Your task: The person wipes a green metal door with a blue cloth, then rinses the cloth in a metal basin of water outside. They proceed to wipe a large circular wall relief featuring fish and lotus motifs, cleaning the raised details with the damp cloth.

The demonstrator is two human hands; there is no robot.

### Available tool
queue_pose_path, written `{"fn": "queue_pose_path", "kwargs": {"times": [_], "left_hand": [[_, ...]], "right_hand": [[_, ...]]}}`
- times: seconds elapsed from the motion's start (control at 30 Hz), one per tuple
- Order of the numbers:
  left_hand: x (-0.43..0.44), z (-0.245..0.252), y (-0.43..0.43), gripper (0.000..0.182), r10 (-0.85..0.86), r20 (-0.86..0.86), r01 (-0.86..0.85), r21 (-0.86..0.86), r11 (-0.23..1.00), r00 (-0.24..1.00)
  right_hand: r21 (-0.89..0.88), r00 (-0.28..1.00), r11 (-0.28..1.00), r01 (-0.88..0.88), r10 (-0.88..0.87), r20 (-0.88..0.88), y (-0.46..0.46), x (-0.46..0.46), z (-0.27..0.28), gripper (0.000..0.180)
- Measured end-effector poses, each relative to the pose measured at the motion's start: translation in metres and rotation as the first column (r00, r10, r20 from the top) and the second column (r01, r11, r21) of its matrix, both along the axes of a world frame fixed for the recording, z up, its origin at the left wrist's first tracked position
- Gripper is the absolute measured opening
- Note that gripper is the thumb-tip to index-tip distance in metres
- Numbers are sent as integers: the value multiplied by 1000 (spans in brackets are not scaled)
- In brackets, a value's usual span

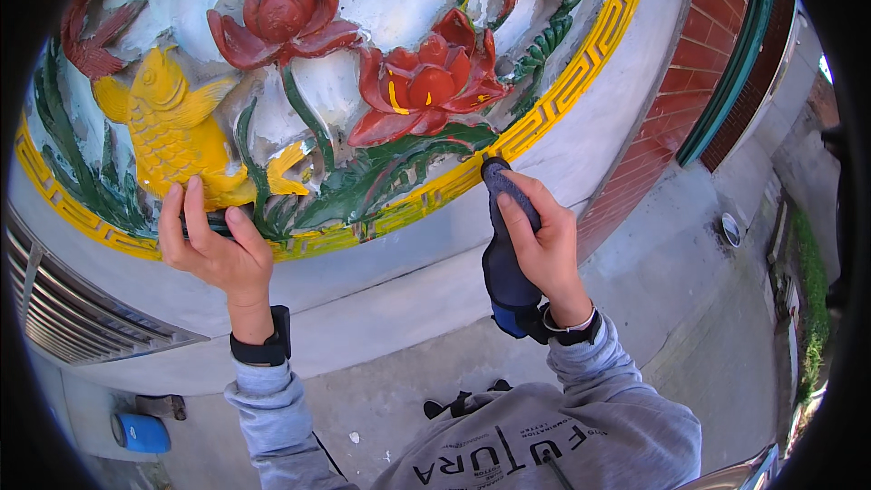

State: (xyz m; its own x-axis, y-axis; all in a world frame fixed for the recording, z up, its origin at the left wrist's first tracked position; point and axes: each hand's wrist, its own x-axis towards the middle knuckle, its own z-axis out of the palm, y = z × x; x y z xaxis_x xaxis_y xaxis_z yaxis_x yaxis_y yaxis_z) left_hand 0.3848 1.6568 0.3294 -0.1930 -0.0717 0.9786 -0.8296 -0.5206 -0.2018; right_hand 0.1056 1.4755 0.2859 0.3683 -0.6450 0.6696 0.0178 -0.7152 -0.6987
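Note:
In front of me is a painted relief panel on a wall, with a yellow carp (178,129), red lotus flowers (430,82) and green leaves (401,163). A yellow fretwork border (544,116) curves around it. My left hand (218,245) rests its spread fingertips at the carp's lower edge, near the border, holding nothing. My right hand (544,231) grips a dark handheld tool (509,245) with a fuzzy-looking cover and a blue lower end. Its thin tip meets the border below the right lotus. The exact kind of tool cannot be told.
A metal grille (88,306) lies low on the left of the wall. Red tiling (667,109) and a green post (731,61) stand at right. On the concrete ground are a blue barrel (141,433), a dark block (160,407) and a round pale object (731,229).

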Motion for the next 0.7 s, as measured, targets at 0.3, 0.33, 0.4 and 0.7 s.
{"fn": "queue_pose_path", "kwargs": {"times": [0.3, 0.33, 0.4, 0.7], "left_hand": [[-1, 0, -1, 41, 8, -3, -9, -6, 1000, 1000], [-1, 0, -1, 41, -5, -21, 5, -3, 1000, 1000], [-2, 0, 0, 41, 0, -1, 0, 5, 1000, 1000], [-1, 0, -1, 40, -16, -5, 16, 7, 1000, 1000]], "right_hand": [[-317, 971, 931, 182, -221, -93, 0, 23, 38, 28], [-317, 953, 932, 175, -242, -185, 2, 15, 40, 29], [-344, 890, 927, 152, -279, -359, 6, -4, 40, 30], [-531, 905, 831, 167, -342, -251, -4, -13, 30, 34]]}}
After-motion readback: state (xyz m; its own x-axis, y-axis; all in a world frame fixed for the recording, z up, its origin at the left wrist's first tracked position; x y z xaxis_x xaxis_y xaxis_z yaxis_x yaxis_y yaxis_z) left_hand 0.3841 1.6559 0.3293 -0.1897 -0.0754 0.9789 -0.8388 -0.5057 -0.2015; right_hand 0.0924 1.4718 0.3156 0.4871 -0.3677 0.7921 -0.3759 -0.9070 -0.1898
